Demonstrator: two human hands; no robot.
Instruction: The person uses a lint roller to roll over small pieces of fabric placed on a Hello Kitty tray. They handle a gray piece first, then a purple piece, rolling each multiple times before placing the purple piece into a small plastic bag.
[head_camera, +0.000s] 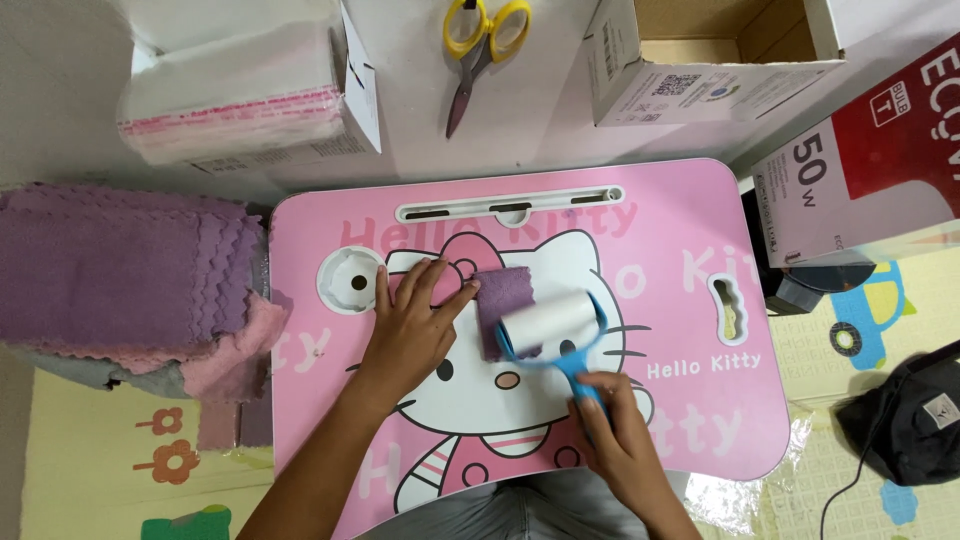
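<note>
Risk item: purple cloth (502, 305) at frame centre on the pink table (690, 400), your flat, spread left hand (412, 325) touching only its left edge, right hand (612, 425) clamped on the roller (550, 328); sticky roll may lift or bunch it.

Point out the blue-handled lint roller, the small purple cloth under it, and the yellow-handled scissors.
Blue-handled lint roller (549, 322), head view, on its white roll.
Small purple cloth (497, 300), head view, on the uncovered left part.
Yellow-handled scissors (487, 30), head view, on the yellow handle loops.
</note>
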